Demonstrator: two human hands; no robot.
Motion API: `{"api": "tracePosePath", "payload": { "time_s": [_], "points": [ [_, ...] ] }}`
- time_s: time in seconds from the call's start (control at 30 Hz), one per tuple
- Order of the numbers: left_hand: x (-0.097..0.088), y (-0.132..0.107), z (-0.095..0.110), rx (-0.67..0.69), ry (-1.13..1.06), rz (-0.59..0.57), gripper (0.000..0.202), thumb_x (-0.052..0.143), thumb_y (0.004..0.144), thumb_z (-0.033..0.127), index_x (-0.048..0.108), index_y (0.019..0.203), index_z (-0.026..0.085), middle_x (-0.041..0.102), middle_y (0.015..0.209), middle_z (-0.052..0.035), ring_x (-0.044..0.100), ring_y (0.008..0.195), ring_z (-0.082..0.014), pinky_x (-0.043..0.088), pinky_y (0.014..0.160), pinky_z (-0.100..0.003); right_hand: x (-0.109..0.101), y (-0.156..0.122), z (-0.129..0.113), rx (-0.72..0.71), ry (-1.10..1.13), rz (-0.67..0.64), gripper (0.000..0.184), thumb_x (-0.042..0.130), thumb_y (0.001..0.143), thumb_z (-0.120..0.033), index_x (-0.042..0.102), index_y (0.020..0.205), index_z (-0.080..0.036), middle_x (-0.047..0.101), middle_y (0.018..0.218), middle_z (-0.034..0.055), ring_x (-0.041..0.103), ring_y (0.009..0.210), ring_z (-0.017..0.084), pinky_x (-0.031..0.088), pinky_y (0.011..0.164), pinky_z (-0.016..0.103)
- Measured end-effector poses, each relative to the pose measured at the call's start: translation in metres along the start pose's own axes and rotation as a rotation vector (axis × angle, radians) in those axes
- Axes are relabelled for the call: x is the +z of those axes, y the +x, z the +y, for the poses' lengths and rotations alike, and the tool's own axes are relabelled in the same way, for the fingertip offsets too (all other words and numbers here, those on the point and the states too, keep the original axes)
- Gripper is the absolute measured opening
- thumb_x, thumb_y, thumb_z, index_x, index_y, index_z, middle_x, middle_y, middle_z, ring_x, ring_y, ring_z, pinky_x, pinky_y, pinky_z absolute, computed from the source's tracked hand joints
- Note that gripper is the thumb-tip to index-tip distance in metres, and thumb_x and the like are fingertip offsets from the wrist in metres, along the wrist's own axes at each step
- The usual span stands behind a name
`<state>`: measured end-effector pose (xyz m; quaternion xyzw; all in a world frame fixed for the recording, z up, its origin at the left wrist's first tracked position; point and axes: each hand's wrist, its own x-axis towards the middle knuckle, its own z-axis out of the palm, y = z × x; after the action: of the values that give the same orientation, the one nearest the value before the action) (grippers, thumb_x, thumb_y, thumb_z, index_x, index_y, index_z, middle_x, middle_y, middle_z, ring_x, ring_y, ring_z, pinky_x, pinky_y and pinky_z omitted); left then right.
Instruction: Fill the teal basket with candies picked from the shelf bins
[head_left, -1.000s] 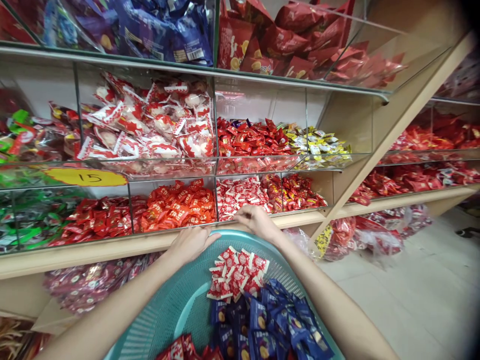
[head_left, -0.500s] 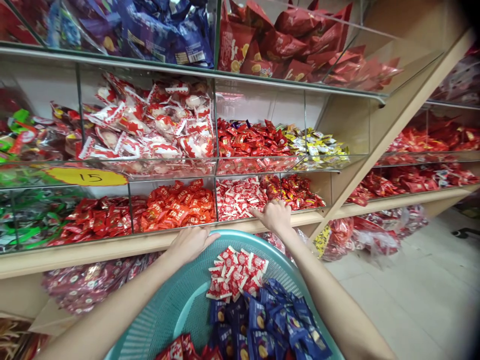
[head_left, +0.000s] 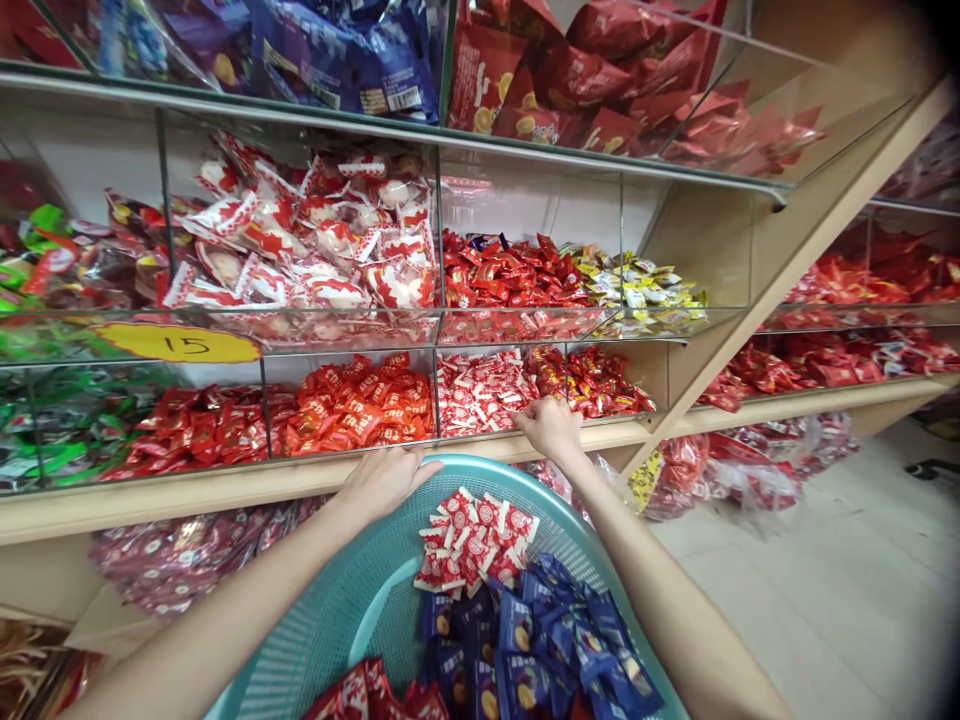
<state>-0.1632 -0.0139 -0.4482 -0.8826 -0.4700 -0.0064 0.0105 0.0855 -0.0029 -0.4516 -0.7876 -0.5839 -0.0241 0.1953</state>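
Note:
My left hand [head_left: 386,482] lies on the wooden ledge of the lower shelf, its thumb stretched out to the rim of a teal plastic basket [head_left: 360,570]. Whether its fingers grip the ledge is hard to see. At the ledge beyond the basket, my right hand [head_left: 551,428] is closed, knuckles up, against the front of a compartment of small red-and-white wrapped candies [head_left: 484,390]. What its fingers hold, if anything, is hidden. Inside the basket are red-and-white candies [head_left: 474,540], blue packets [head_left: 536,640] and red packets [head_left: 367,692].
Orange-red candies [head_left: 360,400] fill the compartment to the left. Above are large red-and-white wrapped sweets [head_left: 322,240] behind a clear panel, with a yellow price tag [head_left: 180,343]. Bagged candies [head_left: 195,555] sit below the ledge. Pale floor tiles [head_left: 817,590] show at right.
The view has shifted slightly, and the shelves appear a little farther right and higher. Both hands keep about the same place and pose; the basket's contents look the same.

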Motion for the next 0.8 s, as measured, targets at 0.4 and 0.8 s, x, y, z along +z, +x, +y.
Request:
{"api": "tracePosePath", "payload": {
  "time_s": [0.4, 0.8],
  "points": [
    [-0.001, 0.001, 0.001, -0.002, -0.004, -0.008, 0.058, 0.017, 0.087, 0.054, 0.060, 0.088, 0.017, 0.066, 0.085, -0.0112, 0.062, 0.082, -0.0259, 0.044, 0.068, -0.032, -0.036, -0.012, -0.015, -0.374, 0.521, 0.219, 0.023, 0.050, 0.078, -0.031, 0.058, 0.063, -0.017, 0.051, 0.071, 0.0021, 0.049, 0.072, 0.015, 0.036, 0.070, 0.027],
    [-0.001, 0.000, 0.002, -0.006, 0.001, -0.009, 0.055, 0.019, 0.087, 0.054, 0.060, 0.096, 0.017, 0.067, 0.086, -0.0118, 0.063, 0.082, -0.0269, 0.044, 0.069, -0.034, 0.002, -0.044, -0.048, -0.910, 0.511, -0.434, 0.019, 0.057, 0.078, -0.031, 0.064, 0.070, -0.016, 0.051, 0.073, 0.0006, 0.047, 0.071, 0.012, 0.035, 0.067, 0.023]
  ]
}}
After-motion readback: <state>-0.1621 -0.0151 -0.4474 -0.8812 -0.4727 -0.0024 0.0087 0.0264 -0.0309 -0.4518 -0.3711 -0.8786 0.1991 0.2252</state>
